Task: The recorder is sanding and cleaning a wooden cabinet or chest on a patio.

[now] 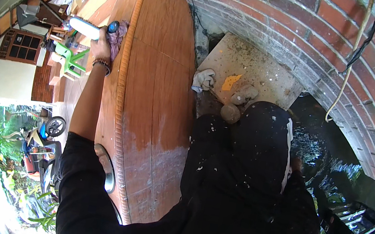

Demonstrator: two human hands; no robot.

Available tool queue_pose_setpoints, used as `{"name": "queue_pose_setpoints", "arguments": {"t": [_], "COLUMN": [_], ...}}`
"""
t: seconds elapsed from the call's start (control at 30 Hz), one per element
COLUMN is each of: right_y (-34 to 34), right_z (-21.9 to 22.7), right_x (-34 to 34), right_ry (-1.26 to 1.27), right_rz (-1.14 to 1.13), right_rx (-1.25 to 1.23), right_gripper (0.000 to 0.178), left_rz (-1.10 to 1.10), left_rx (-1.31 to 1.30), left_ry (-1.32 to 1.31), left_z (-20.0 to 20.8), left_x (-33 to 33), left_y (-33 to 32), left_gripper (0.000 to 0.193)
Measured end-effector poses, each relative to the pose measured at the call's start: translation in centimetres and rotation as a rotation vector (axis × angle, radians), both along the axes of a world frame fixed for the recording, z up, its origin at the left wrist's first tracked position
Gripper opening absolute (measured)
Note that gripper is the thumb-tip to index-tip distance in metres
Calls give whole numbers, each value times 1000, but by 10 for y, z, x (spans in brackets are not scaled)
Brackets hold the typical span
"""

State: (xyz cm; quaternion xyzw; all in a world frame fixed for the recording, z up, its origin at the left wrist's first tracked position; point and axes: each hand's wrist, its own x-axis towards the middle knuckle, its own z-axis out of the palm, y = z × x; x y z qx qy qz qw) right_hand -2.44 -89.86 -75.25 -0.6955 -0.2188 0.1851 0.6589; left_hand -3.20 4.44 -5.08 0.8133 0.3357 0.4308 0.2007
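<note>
My left arm stretches out to the far left, and my left hand is closed round one end of an oblong brush with a pale blue-white back and a dark edge of bristles. Beside that hand lie a crumpled purple cloth and a small round blue-and-dark object. Between arm and legs runs a long brown wooden surface with a rope-carved edge; its nearer part has a whitish, worn patch. My right hand shows only as a bit of skin beside my knee, above dark water; its fingers are hidden.
Ahead, a dirty pale slab carries a grey rag, an orange-yellow scrap and a stone. Water lies to the right, below a brick wall with a hanging cord. A green plastic stool stands left.
</note>
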Motion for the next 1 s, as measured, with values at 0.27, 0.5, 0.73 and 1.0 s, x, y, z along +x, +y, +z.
{"name": "queue_pose_setpoints", "arguments": {"t": [0.27, 0.5, 0.73, 1.0], "right_y": [83, 102, 137, -194], "right_z": [48, 168, 342, 194], "right_x": [-7, 20, 57, -115], "right_ry": [205, -52, -4, -554], "right_rz": [-131, -161, -517, -227], "right_rx": [-156, -393, -916, -1611], "right_gripper": [59, 47, 40, 43], "left_rz": [-17, -6, 0, 22], "left_rx": [71, 52, -14, -234], "left_ry": [31, 19, 3, 41], "left_z": [27, 25, 37, -76], "left_x": [5, 14, -2, 48], "left_y": [-16, -25, -4, -4], "left_gripper": [56, 58, 62, 70]}}
